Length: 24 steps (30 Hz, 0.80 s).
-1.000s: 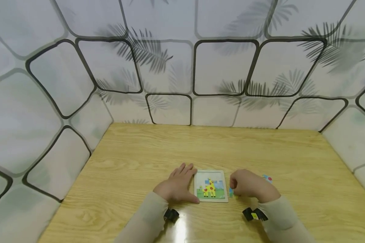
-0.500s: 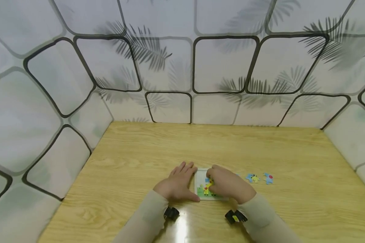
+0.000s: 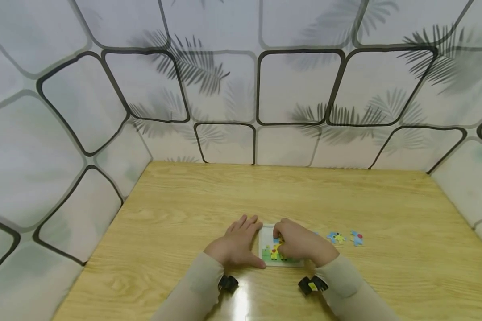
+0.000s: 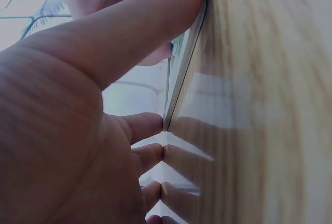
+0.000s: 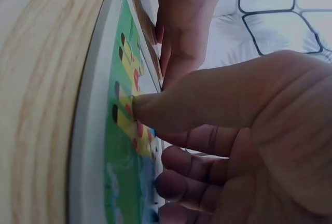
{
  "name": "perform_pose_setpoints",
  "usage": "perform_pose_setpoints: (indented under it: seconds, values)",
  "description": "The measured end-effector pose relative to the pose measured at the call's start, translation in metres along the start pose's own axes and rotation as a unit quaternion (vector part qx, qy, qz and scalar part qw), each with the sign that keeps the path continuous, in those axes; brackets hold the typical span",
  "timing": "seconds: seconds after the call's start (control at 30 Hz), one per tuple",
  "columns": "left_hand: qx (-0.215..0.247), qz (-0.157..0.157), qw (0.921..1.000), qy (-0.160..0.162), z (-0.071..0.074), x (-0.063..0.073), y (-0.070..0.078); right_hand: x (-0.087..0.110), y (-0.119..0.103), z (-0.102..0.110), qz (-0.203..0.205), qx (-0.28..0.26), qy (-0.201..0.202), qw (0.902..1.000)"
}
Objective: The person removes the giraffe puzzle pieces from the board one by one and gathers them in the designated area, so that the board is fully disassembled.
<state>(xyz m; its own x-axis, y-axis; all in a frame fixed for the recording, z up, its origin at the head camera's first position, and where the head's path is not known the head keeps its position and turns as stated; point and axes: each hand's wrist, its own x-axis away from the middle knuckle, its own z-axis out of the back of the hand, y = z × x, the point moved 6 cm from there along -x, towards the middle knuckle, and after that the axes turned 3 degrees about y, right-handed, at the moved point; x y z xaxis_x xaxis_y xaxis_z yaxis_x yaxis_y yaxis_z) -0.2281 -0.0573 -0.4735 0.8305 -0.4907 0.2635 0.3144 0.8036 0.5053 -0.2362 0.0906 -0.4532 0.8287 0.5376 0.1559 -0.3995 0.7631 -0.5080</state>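
Note:
A white-rimmed puzzle tray (image 3: pixel 283 264) with a giraffe picture (image 5: pixel 124 115) lies flat on the table. My left hand (image 3: pixel 238 245) rests at its left side, fingers spread straight, with thumb and index finger touching the rim. My right hand (image 3: pixel 301 243) is over the tray's right half, fingers curled. In the right wrist view, its thumb touches the picture near the giraffe's legs. A small blue bit of a puzzle piece (image 5: pixel 151 131) shows between thumb and index finger; the rest is hidden by the fingers.
Right of the tray lie a blue-and-yellow puzzle piece (image 3: pixel 336 237) and a blue piece with a red spot (image 3: pixel 357 238). A sliver of blue shows behind the right hand. A patterned cloth wall (image 3: pixel 225 142) borders the wooden table (image 3: pixel 193 191) at the back and sides.
My right hand has moved left from beside the tray to over it, uncovering the loose pieces on the right. It has stayed there since half a second ago. The left hand stays put.

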Motion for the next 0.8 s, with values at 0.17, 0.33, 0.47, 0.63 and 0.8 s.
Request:
perform_pose_setpoints:
  seconds: [0.17, 0.33, 0.47, 0.63, 0.8]
  values:
    - [0.005, 0.0, 1.0, -0.001, -0.0025, -0.0002, -0.0012, 0.001, 0.0004, -0.0003, 0.017, 0.004, 0.012, 0.9998]
    - [0.004, 0.001, 1.0, 0.002, -0.0009, -0.0006, -0.0013, 0.0014, -0.0039, 0.0006, 0.043, 0.006, 0.019, 0.9989]
    - [0.004, 0.002, 1.0, -0.002, -0.0004, -0.0011, -0.0011, 0.0029, -0.0032, 0.0009, 0.025, 0.019, 0.011, 0.9994]
    - [0.007, 0.004, 1.0, 0.0, -0.0001, -0.001, -0.0016, 0.0039, -0.0027, 0.0029, 0.017, 0.024, 0.01, 0.9995]
    - [0.009, 0.003, 1.0, 0.001, 0.0009, 0.0, -0.0012, 0.0009, -0.0017, 0.0033, 0.026, 0.003, 0.009, 0.9996]
